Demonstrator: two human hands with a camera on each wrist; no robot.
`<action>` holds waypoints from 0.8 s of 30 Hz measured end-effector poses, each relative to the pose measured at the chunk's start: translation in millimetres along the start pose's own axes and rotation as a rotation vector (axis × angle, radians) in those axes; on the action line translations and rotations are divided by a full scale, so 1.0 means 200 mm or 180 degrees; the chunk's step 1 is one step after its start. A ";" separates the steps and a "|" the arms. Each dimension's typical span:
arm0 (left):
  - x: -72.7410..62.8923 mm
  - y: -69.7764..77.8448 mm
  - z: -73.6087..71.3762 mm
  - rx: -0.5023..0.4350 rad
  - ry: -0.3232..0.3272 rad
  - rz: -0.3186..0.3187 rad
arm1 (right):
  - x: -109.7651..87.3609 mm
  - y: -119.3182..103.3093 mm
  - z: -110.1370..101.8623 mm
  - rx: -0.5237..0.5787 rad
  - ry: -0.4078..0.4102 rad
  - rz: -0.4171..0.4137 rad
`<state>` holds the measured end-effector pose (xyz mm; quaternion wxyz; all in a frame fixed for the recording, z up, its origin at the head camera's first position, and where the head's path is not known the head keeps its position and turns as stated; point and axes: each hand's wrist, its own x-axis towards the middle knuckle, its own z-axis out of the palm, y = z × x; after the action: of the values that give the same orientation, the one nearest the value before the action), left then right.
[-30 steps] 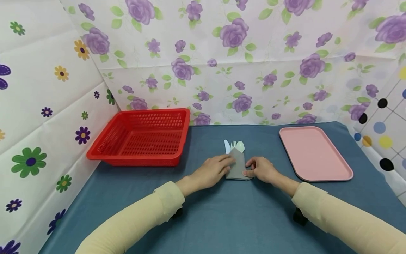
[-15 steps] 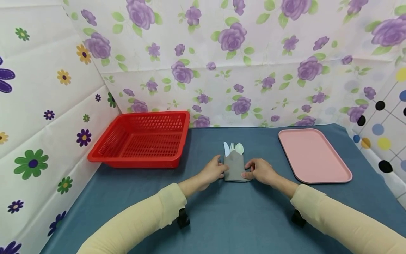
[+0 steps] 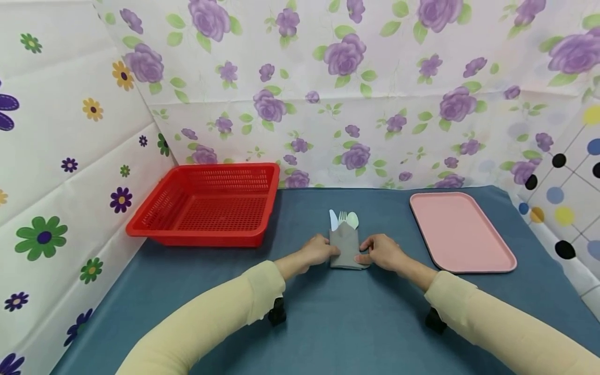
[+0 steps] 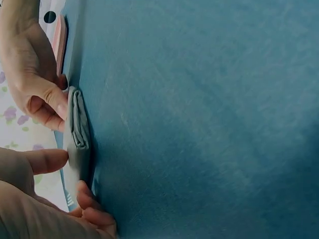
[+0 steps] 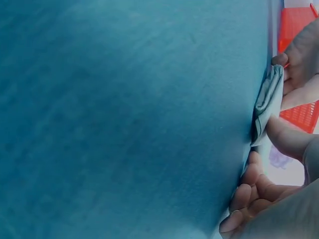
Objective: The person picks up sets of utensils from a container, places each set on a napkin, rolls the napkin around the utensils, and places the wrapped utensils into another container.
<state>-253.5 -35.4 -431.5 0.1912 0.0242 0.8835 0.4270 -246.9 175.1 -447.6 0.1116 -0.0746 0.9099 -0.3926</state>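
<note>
A folded grey cloth napkin [image 3: 345, 245] lies on the blue tablecloth, formed into a pocket. Out of its far end stick the tops of a pale knife [image 3: 333, 220], fork [image 3: 342, 215] and spoon [image 3: 352, 220]; their lower parts are hidden inside. My left hand [image 3: 315, 251] pinches the napkin's left edge, thumb on top and fingers at the side. At the lower right edge my right hand [image 3: 384, 252] holds it likewise, its thumb on the cloth. Stacked folds of the napkin [image 4: 79, 122] show at its near end in the left wrist view.
Back left stands a red perforated plastic basket [image 3: 262, 237] against the patterned wall. To the right lies a pink rectangular tray [image 3: 461, 232]. Flowered sheets [image 3: 319, 57] enclose the back and left; a dotted sheet [image 3: 572, 192] hangs at right.
My left hand has left the napkin's top, drawn back to its left side and taken hold of that edge. My right hand has stayed at the right edge.
</note>
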 end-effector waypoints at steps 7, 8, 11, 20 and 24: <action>0.02 0.01 -0.02 0.0070 -0.0116 -0.0032 | 0.00 -0.03 -0.01 0.0028 -0.0127 0.0072; 0.02 0.01 -0.02 0.0059 -0.0118 -0.0021 | 0.00 -0.03 -0.02 0.0045 -0.0143 0.0079; 0.02 0.02 -0.03 -0.0002 -0.0152 0.0025 | 0.00 -0.03 -0.02 0.0102 -0.0160 0.0110; 0.05 0.02 -0.08 -0.0641 -0.0397 -0.0086 | 0.00 0.00 -0.02 0.0200 -0.0114 0.0107; 0.07 0.00 -0.08 -0.0731 -0.0538 -0.0137 | 0.00 0.00 -0.01 0.0220 -0.0128 0.0113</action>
<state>-271.4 -44.5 -427.1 0.2755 0.0191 0.8098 0.5176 -247.6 176.1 -445.8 0.1393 -0.0624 0.8945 -0.4202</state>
